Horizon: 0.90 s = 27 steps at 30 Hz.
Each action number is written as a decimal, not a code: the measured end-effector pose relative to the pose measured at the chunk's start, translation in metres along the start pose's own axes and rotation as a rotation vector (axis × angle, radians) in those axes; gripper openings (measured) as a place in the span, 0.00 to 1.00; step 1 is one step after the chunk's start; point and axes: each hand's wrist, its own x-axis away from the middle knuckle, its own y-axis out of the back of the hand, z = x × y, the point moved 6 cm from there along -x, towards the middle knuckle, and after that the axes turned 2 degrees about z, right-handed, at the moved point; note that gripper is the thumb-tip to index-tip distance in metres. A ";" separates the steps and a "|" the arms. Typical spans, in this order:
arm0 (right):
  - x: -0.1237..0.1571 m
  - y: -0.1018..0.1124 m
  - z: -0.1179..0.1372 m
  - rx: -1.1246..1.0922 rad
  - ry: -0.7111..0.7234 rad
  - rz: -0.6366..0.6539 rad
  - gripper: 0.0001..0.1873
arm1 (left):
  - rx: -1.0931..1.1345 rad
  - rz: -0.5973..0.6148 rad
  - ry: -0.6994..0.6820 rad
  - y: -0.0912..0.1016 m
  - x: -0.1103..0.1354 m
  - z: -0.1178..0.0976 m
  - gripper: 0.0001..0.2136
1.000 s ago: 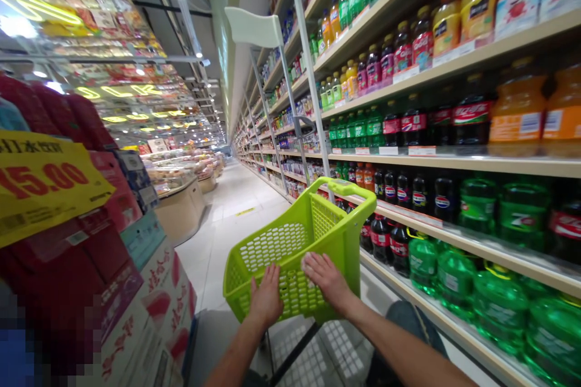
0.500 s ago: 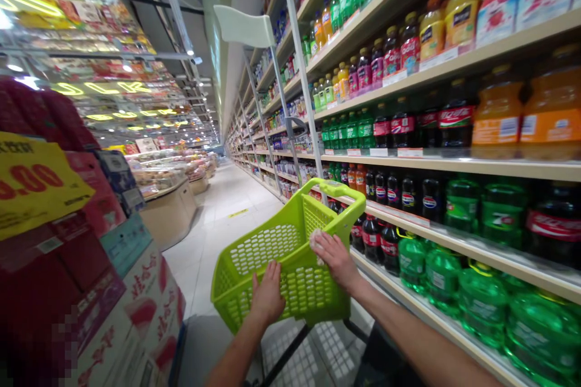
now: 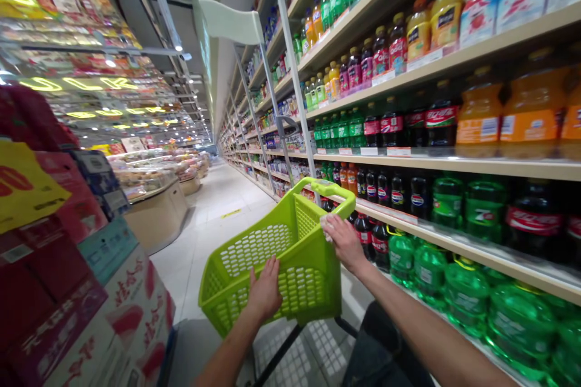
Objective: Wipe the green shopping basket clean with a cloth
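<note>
A lime-green plastic shopping basket (image 3: 254,257) tilts in front of me on a dark cart frame (image 3: 285,347). My left hand (image 3: 264,290) lies flat against its near perforated wall, fingers stretched upward. My right hand (image 3: 342,240) rests on the basket's right rim near the handle, pressing a small white cloth (image 3: 327,227) against the plastic with curled fingers.
Shelves of soft-drink bottles (image 3: 422,193) run along the right, with big green bottles (image 3: 472,290) low down. Stacked red and white cartons (image 3: 91,290) with a yellow price sign (image 3: 22,190) stand on the left. The tiled aisle (image 3: 222,211) leads ahead past round display counters (image 3: 157,211).
My right hand with the cloth has slid from the basket's near wall up and right to its rim. The basket has drifted left and my view has turned slightly right.
</note>
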 end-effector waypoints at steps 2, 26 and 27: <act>0.018 -0.012 -0.002 -0.009 0.039 0.088 0.25 | 0.001 0.002 0.004 0.001 0.001 0.001 0.40; -0.019 0.039 -0.056 0.042 -0.084 -0.110 0.21 | 0.072 -0.023 0.022 -0.007 0.001 0.008 0.40; -0.032 0.041 -0.057 0.051 -0.126 -0.136 0.20 | 0.070 -0.028 0.040 -0.008 0.003 0.010 0.39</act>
